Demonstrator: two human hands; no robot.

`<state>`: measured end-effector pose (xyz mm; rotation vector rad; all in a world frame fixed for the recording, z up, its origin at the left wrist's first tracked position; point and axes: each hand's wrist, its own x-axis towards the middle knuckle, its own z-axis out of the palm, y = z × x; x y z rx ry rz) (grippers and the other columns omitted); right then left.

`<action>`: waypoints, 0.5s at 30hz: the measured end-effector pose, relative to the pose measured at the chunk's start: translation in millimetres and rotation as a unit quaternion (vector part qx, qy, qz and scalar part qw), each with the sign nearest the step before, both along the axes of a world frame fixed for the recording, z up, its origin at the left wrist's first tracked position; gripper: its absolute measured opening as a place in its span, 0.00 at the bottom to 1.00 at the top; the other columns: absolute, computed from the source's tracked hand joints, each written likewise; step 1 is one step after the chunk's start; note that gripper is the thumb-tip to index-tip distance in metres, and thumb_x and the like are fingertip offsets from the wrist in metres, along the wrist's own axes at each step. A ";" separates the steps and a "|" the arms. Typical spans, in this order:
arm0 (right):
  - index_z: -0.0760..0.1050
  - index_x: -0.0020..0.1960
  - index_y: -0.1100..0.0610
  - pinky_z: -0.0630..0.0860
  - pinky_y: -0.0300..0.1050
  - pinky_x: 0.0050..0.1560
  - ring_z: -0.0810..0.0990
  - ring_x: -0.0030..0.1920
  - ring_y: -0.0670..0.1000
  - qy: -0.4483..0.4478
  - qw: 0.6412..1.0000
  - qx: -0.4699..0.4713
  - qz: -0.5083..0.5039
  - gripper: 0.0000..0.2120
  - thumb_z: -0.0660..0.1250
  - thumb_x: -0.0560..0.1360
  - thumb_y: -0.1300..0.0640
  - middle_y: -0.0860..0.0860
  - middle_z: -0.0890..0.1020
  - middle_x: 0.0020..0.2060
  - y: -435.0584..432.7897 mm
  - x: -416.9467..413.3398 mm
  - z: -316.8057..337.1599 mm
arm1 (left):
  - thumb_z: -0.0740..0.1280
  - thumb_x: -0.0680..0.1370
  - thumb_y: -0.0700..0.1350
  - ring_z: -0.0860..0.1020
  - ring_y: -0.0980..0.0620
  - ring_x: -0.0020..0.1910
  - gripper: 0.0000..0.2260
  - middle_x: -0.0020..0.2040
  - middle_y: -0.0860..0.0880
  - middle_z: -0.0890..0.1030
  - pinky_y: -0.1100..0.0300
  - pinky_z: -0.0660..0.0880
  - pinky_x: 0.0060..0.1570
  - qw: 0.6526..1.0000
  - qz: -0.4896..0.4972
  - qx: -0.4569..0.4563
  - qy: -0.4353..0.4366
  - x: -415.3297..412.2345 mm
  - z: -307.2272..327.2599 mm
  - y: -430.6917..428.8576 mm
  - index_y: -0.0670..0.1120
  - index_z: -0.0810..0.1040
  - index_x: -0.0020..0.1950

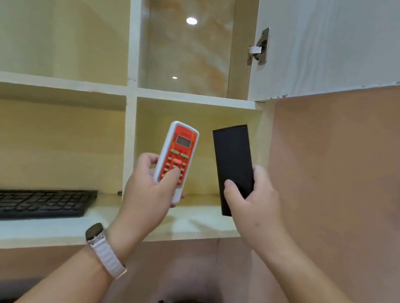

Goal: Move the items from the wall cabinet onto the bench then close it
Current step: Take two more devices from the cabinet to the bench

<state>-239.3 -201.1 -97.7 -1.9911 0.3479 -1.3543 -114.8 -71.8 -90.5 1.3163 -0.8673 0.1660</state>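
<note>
Head view: your left hand (151,190) grips the remote (180,148), thumb pressed on its red keypad, fingers curled behind. Your right hand (253,206) clamps the black slab (232,161) by its lower half, thumb across the face. Both are held upright, side by side and apart, in front of the cabinet's (133,89) lower right compartment, off its shelf. Door (327,40) above right stands open. Keyboard (20,199) lies in the lower left compartment, along the shelf's front edge. Watch (94,231) on your left wrist.
</note>
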 end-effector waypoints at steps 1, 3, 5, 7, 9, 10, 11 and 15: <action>0.70 0.46 0.50 0.72 0.39 0.30 0.75 0.33 0.45 -0.002 1.000 0.016 -0.004 0.04 0.65 0.76 0.56 0.47 0.77 0.37 4.9 0.1 -5.6 | 0.65 0.79 0.44 0.85 0.46 0.36 0.06 0.48 0.46 0.82 0.49 0.82 0.36 1.000 -0.018 0.001 0.016 1.2 -8.8 -1.4 0.51 0.70 0.53; 0.71 0.48 0.52 0.75 0.42 0.35 0.77 0.38 0.47 -0.007 0.999 0.048 -0.017 0.04 0.65 0.76 0.57 0.50 0.80 0.41 16.8 1.2 -16.8 | 0.65 0.80 0.44 0.85 0.47 0.38 0.06 0.49 0.47 0.82 0.54 0.80 0.33 0.997 -0.062 0.012 0.042 3.6 -28.0 -2.0 0.51 0.70 0.54; 0.71 0.49 0.54 0.78 0.47 0.40 0.79 0.42 0.50 -0.004 0.996 0.075 -0.040 0.04 0.66 0.75 0.57 0.53 0.80 0.44 29.9 3.2 -28.7 | 0.65 0.80 0.45 0.85 0.45 0.42 0.06 0.51 0.46 0.82 0.59 0.79 0.33 0.992 -0.105 0.025 0.063 5.5 -47.5 -0.3 0.51 0.70 0.55; 0.71 0.50 0.53 0.80 0.52 0.42 0.79 0.43 0.51 -0.003 0.993 0.102 -0.063 0.04 0.66 0.76 0.57 0.53 0.81 0.45 44.6 5.0 -41.8 | 0.66 0.79 0.45 0.84 0.45 0.44 0.06 0.51 0.46 0.82 0.60 0.79 0.35 0.986 -0.141 0.033 0.085 7.8 -65.0 4.9 0.52 0.71 0.54; 0.72 0.50 0.52 0.81 0.52 0.42 0.80 0.43 0.49 0.000 0.989 0.123 -0.087 0.04 0.66 0.76 0.56 0.51 0.81 0.45 59.8 5.5 -55.8 | 0.66 0.79 0.45 0.84 0.45 0.44 0.06 0.51 0.47 0.83 0.60 0.80 0.36 0.978 -0.177 0.043 0.104 9.8 -79.7 12.9 0.52 0.73 0.55; 0.72 0.50 0.51 0.81 0.50 0.42 0.80 0.42 0.47 0.003 0.986 0.130 -0.101 0.04 0.66 0.76 0.56 0.50 0.81 0.45 68.1 5.1 -63.5 | 0.66 0.79 0.44 0.84 0.45 0.44 0.06 0.51 0.48 0.83 0.60 0.80 0.36 0.973 -0.196 0.045 0.114 10.6 -86.5 17.6 0.51 0.74 0.56; 0.72 0.50 0.51 0.81 0.48 0.42 0.79 0.42 0.46 0.006 0.984 0.136 -0.115 0.04 0.66 0.77 0.56 0.49 0.81 0.44 76.2 4.0 -71.9 | 0.66 0.79 0.44 0.84 0.45 0.44 0.06 0.50 0.48 0.83 0.59 0.80 0.36 0.968 -0.215 0.045 0.122 11.3 -93.3 22.2 0.50 0.74 0.56; 0.73 0.49 0.50 0.79 0.41 0.38 0.79 0.41 0.43 0.010 0.971 0.158 -0.178 0.04 0.67 0.76 0.56 0.47 0.81 0.43 108.7 -7.1 -108.1 | 0.66 0.79 0.42 0.84 0.43 0.44 0.05 0.50 0.45 0.83 0.58 0.80 0.34 0.944 -0.278 0.055 0.170 11.7 -125.9 39.3 0.48 0.75 0.55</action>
